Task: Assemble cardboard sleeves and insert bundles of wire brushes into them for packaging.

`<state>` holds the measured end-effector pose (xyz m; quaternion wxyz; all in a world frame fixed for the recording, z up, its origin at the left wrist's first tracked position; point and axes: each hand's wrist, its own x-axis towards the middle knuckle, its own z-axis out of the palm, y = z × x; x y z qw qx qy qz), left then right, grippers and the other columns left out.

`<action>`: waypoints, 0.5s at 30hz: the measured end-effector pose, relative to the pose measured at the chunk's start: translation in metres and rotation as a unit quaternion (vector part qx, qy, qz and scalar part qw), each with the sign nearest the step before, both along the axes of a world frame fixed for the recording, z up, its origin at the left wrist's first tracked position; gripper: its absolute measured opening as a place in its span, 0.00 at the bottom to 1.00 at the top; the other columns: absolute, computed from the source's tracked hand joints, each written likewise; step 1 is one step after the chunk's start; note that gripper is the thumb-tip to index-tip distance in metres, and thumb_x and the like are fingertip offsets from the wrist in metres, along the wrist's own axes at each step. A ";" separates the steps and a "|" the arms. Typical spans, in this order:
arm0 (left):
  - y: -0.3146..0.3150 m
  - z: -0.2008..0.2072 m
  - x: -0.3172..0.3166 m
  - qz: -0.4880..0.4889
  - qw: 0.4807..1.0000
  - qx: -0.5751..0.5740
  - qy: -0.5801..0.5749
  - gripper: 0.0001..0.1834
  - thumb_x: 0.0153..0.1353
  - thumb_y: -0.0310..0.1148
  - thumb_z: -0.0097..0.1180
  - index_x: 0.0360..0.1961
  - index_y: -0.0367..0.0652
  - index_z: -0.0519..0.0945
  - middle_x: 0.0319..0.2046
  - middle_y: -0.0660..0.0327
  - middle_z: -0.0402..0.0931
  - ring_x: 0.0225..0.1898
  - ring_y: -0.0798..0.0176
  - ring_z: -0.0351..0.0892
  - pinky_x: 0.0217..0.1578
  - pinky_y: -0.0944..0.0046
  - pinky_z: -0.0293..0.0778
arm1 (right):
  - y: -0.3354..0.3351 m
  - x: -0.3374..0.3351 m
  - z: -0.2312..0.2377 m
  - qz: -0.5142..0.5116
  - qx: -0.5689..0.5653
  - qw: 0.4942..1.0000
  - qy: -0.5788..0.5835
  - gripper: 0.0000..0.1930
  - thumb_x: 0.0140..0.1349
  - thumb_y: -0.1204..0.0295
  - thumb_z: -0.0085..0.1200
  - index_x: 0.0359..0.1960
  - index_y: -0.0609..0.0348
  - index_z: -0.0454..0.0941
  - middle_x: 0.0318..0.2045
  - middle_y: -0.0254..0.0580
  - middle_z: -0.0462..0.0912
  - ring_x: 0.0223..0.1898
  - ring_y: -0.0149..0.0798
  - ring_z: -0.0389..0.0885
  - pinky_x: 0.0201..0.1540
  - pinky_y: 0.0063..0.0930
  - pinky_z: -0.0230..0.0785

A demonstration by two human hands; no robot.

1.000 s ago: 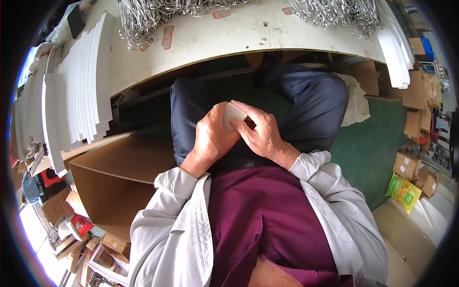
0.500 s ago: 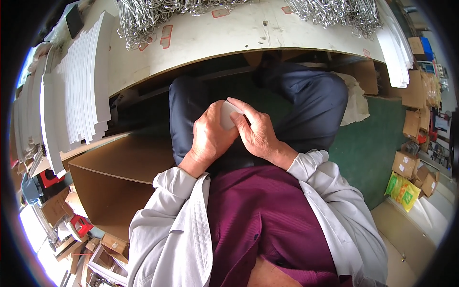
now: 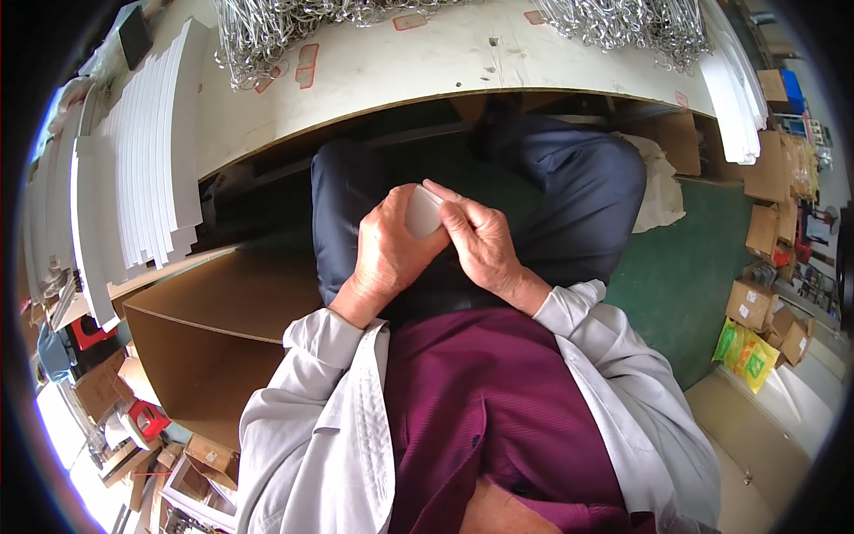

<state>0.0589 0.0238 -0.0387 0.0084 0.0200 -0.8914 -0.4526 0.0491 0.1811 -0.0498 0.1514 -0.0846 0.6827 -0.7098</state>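
Observation:
Between my two hands, above my lap, is a small flat white piece [image 3: 423, 212]; its exact kind does not show. My left hand [image 3: 384, 245] wraps round its left side, fingers closed. My right hand [image 3: 481, 246] grips its right edge, with the thumb bent over the near corner and the forefinger along the far side. The undersides of my fingers and the lower part of the piece are hidden.
A worktable [image 3: 374, 76] spans the far side, with heaps of metal hooks [image 3: 285, 31] on it. White strips [image 3: 147, 160] are stacked at the left and more white strips [image 3: 734, 98] at the right. An open cardboard box [image 3: 191, 343] stands at my left.
My right thumb has slid off the face of the white piece toward its right edge, so more of the face shows. Both hands stay in nearly the same place.

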 end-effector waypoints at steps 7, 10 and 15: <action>0.001 -0.008 0.003 -0.006 1.000 -0.012 0.014 0.26 0.51 0.32 0.71 0.50 0.33 0.78 0.38 0.42 0.84 0.40 0.39 0.87 0.40 0.50 0.85 | -0.001 -0.009 0.005 0.058 0.147 0.982 0.105 0.23 0.76 0.62 0.53 0.64 0.66 0.75 0.45 0.66 0.85 0.48 0.59 0.87 0.48 0.37 0.80; -0.001 -0.010 0.008 -0.003 0.999 -0.015 0.041 0.25 0.51 0.31 0.70 0.50 0.33 0.78 0.37 0.41 0.84 0.39 0.39 0.87 0.39 0.49 0.85 | -0.001 -0.005 0.003 0.045 0.097 0.988 0.111 0.22 0.75 0.65 0.54 0.64 0.66 0.75 0.41 0.67 0.85 0.43 0.61 0.87 0.43 0.39 0.80; -0.001 -0.019 0.008 -0.013 0.995 -0.053 0.080 0.21 0.53 0.30 0.68 0.47 0.35 0.78 0.35 0.44 0.83 0.36 0.39 0.86 0.36 0.48 0.84 | -0.004 -0.002 -0.002 0.029 0.126 0.986 0.104 0.20 0.73 0.74 0.54 0.65 0.63 0.76 0.40 0.63 0.85 0.42 0.44 0.88 0.43 0.32 0.78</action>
